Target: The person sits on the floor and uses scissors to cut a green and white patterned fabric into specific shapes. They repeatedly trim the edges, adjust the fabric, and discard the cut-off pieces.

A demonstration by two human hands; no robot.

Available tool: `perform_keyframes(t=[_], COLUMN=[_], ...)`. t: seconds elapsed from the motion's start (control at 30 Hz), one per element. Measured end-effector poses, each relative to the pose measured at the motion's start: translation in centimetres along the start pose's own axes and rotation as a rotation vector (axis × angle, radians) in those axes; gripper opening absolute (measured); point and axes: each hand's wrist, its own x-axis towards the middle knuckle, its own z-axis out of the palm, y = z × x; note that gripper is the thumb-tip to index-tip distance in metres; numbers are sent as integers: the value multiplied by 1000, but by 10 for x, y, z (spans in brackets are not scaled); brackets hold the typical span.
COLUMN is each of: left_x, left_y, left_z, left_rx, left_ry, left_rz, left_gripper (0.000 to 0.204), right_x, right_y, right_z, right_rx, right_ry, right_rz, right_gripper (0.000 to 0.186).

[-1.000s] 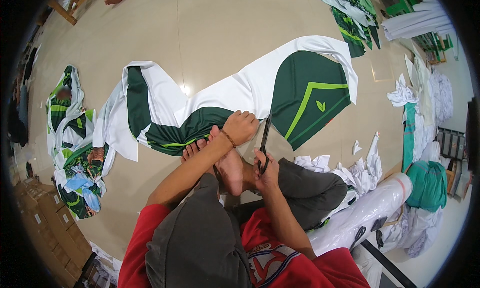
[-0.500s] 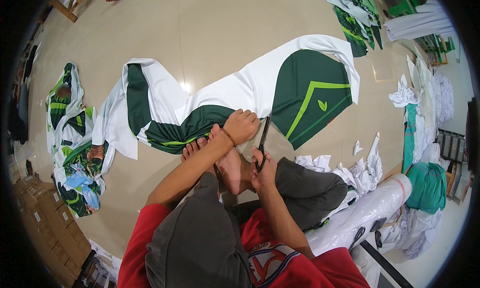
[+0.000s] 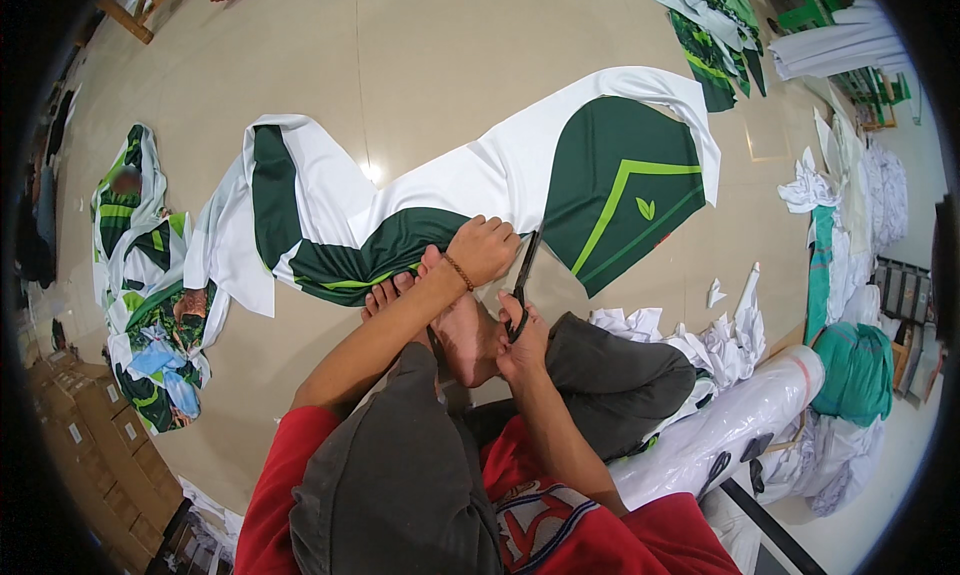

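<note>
A long white fabric sheet (image 3: 470, 165) with printed green panels lies spread on the floor. My left hand (image 3: 483, 250) is closed on the near edge of this fabric, beside my bare foot (image 3: 462, 340). In my right hand (image 3: 522, 340) are black scissors (image 3: 527, 275), my fingers through the handles. The blades point away from me, their tips at the white strip left of the green panel (image 3: 625, 195), which bears a lime stripe and leaf mark. Whether the blades are fully closed is hard to make out.
Printed fabric pieces (image 3: 150, 285) lie heaped at the left, another pile (image 3: 705, 35) at the far right. White scraps (image 3: 720, 345) and a plastic-wrapped roll (image 3: 740, 425) are beside my right knee. Cardboard boxes (image 3: 95, 455) stand lower left, a green bundle (image 3: 855, 370) at the right.
My right hand and the scissors have shifted very slightly to the left. My left hand stays in place on the fabric.
</note>
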Motion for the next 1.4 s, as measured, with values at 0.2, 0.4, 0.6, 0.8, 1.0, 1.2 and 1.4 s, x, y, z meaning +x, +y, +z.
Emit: perform_keyframes(t=[0.2, 0.4, 0.6, 0.8, 1.0, 1.2, 1.4], left_x=[-2, -2, -2, -4, -2, -3, -2], left_y=[-1, -2, -1, -2, -1, -1, -1], left_z=[3, 6, 6, 1, -1, -1, -1], left_rx=[15, 41, 44, 5, -34, -43, -50], left_ry=[-34, -46, -57, -36, -7, -21, -15], left_rz=[-17, -25, -47, -55, -55, -66, -81], left_gripper=[14, 14, 14, 14, 16, 17, 16], right_x=[-7, 15, 35, 28, 44, 44, 35], right_y=[-6, 9, 5, -13, -28, -30, -39], right_z=[5, -17, -38, -27, -23, -23, -14], right_rx=[27, -70, 35, -367, -332, -424, -257], right_ry=[-20, -25, -96, -220, -132, -109, -91], right_rz=[22, 17, 30, -438, -182, -204, -133], right_gripper=[13, 10, 15, 21, 23, 20, 14])
